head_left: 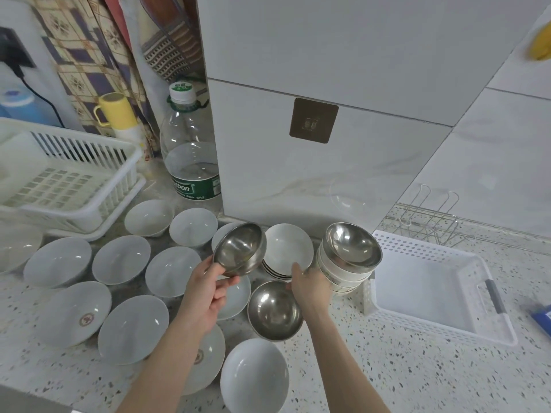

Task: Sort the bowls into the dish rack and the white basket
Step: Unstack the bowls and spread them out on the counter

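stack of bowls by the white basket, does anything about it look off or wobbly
Yes. The stack of white bowls beside the white basket is topped by a steel bowl that sits tilted, not nested level, so it could slide off. The right hand is at the stack's base. Nothing looks spilled or broken.

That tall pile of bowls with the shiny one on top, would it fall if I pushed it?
Probably. The pile of bowls looks tall for its base, and the shiny bowl sits tilted on top, so it might slide off first. The white ones look breakable.
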A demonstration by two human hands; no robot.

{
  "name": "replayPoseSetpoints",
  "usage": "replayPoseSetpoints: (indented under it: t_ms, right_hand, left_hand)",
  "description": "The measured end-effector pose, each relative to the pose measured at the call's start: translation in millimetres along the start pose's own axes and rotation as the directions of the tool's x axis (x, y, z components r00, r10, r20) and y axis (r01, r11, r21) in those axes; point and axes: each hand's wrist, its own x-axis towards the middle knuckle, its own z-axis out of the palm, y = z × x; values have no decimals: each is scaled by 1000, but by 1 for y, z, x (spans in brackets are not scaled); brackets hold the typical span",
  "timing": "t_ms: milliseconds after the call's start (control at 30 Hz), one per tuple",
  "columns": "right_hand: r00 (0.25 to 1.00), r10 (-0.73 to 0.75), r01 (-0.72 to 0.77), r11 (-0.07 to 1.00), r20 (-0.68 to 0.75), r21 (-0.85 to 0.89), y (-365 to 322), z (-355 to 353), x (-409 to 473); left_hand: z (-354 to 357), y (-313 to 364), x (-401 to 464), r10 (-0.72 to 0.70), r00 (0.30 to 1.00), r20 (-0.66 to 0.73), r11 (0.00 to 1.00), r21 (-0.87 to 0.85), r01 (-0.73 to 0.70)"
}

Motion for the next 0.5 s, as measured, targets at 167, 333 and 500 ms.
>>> replayPoseSetpoints:
  t_ms: [167,333,500]
  right_hand:
    - [994,8,-13,999,-110,-47,-4,7,6]
    - [991,19,-23,999,-135,-29,-7,8,7]
    - [987,-1,-14,996,-162,-91,-11,7,5]
  left_hand:
    - [-6,-4,-4,-22,999,-27,1000,-19,21]
    - [-10,-4,-9,-2,999,-37,1000,-5,2]
    - [-14,0,-12,15,999,-37,1000,-24,-16]
